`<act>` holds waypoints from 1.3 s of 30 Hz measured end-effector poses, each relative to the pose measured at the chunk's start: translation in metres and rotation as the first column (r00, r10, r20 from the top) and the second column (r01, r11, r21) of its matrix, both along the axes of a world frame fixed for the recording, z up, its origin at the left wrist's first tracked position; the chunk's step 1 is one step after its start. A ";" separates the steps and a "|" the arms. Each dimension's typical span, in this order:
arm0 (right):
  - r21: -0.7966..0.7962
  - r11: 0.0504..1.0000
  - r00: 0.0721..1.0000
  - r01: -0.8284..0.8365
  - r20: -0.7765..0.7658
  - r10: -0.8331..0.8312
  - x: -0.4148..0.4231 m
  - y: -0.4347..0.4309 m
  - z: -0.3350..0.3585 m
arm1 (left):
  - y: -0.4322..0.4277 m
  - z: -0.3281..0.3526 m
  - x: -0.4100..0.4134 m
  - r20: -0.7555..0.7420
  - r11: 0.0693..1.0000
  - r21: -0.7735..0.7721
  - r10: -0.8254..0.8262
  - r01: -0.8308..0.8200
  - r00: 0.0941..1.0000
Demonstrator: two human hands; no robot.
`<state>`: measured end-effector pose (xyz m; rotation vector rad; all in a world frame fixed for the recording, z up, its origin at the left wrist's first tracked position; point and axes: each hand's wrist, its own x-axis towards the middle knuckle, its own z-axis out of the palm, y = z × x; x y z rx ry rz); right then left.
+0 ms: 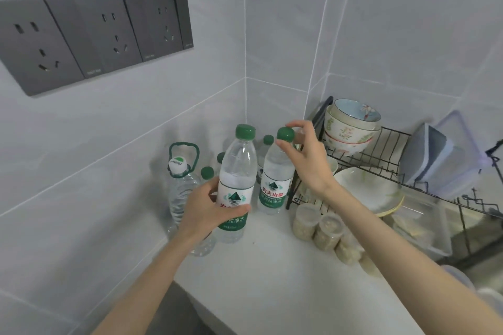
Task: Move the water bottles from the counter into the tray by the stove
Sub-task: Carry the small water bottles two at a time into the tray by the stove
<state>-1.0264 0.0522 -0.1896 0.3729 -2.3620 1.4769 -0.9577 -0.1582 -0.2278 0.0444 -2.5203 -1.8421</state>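
Observation:
Several clear water bottles with green caps and green-white labels stand in the corner of the white counter (272,280). My left hand (209,207) grips the nearest bottle (236,171) around its label. My right hand (307,160) pinches the green cap of a second bottle (276,182), which stands upright beside the first. More small bottles (268,141) stand behind them, partly hidden. No tray or stove is in view.
A large clear jug with a green handle (181,179) stands left of the bottles. A black wire dish rack (381,152) with bowls (351,125), a plate and plastic containers is on the right. Small lidded jars (324,228) stand before it. Wall sockets (95,38) sit above left.

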 end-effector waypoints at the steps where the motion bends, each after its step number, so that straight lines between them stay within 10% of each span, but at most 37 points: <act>1: -0.008 1.000 1.000 -0.002 -0.008 0.002 0.006 0.001 0.006 | 0.001 0.002 0.000 -0.014 1.000 0.001 -0.010 0.010 1.000; 21: -0.148 0.765 0.758 0.627 -0.112 -0.642 0.273 0.066 0.059 | 0.104 0.027 0.075 -0.149 0.781 -0.007 -0.619 0.625 0.771; 39: -0.187 0.152 0.112 0.970 -0.207 -0.972 0.635 0.159 0.074 | 0.329 0.055 0.354 -0.240 0.147 -0.002 -0.960 0.989 0.142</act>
